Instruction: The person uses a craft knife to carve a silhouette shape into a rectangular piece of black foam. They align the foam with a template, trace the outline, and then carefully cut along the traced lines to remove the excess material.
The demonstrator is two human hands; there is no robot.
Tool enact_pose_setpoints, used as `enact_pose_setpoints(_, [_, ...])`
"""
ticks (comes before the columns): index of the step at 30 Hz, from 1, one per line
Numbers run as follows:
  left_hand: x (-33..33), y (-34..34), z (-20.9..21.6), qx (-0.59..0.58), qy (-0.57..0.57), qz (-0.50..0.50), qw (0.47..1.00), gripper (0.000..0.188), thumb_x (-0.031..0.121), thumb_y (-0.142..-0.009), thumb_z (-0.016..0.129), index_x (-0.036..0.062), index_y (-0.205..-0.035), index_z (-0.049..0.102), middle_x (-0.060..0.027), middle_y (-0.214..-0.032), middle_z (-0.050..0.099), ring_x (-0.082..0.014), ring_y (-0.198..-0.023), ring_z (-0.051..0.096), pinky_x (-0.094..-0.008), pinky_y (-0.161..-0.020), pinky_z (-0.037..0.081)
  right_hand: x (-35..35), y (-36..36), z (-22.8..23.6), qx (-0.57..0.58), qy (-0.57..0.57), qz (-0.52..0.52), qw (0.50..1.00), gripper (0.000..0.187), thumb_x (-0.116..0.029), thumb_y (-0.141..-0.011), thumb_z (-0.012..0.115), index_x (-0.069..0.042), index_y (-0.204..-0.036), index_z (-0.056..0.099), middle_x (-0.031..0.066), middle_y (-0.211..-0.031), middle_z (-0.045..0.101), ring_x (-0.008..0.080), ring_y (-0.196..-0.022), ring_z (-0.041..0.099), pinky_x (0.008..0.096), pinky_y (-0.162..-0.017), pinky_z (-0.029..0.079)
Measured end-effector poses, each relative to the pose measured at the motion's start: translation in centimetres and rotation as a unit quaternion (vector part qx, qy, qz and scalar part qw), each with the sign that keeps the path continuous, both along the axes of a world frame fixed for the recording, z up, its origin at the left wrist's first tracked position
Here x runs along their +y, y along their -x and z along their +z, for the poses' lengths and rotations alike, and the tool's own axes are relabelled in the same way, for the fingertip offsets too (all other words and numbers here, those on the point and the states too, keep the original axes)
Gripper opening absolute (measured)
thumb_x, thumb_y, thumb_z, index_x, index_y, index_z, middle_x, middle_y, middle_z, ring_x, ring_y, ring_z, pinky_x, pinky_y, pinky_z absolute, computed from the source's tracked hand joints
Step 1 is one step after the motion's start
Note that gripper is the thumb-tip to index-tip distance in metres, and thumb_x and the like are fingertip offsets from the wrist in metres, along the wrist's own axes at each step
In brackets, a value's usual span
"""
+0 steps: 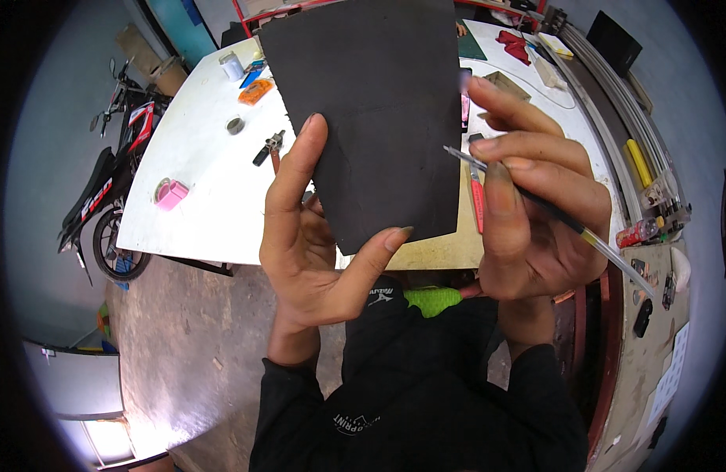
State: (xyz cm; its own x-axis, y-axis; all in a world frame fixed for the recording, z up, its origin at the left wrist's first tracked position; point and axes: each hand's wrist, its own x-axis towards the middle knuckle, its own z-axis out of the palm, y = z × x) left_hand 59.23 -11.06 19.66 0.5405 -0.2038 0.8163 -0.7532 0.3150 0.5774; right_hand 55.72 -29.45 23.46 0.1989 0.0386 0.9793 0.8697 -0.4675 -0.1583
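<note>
Raised in front of me is a flat black sheet (371,102) with angled lower corners and faint lines on its face. My left hand (304,244) grips it at the lower left, thumb across the bottom edge and a finger along the left side. My right hand (544,197) pinches a slim pen (552,208) with a clear tail end. Its tip points at the sheet's right part; whether it touches the surface I cannot tell. Behind the right hand, a red-handled cutter (477,197) lies on the table.
The white table (198,149) carries a pink tape dispenser (171,193), a small round tin (235,125), an orange packet (256,92), a jar (232,66) and a red cloth (513,47). A motorcycle (115,173) stands at left. A side bench (646,377) runs along the right.
</note>
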Motion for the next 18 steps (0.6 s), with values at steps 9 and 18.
enact_pose_setpoints(9, [0.3, -0.2, -0.3, -0.012, -0.018, -0.002, 1.0, 0.093, -0.009, -0.079, 0.077, -0.0088, -0.155, 0.024, -0.029, -0.158, 0.032, -0.0359, -0.134, 0.054, -0.039, -0.102, 0.057, 0.1, -0.4, 1.7, -0.008, 0.085, -0.072, 0.994, 0.025, 0.008, -0.09, 0.06, -0.001, -0.113, 0.055, 0.0219, -0.106, 0.068, 0.0417, -0.111, 0.068, 0.0483, -0.099, 0.055])
enact_pose_setpoints(18, [0.5, -0.2, -0.4, -0.009, -0.019, -0.004, 1.0, 0.093, -0.009, -0.078, 0.078, -0.0088, -0.154, 0.025, -0.0296, -0.158, 0.032, -0.0363, -0.133, 0.055, -0.0383, -0.102, 0.057, 0.3, -0.8, 1.7, -0.018, 0.092, -0.087, 0.992, 0.027, 0.011, -0.09, 0.061, 0.0, -0.113, 0.056, 0.0212, -0.106, 0.069, 0.0389, -0.112, 0.067, 0.0435, -0.096, 0.056])
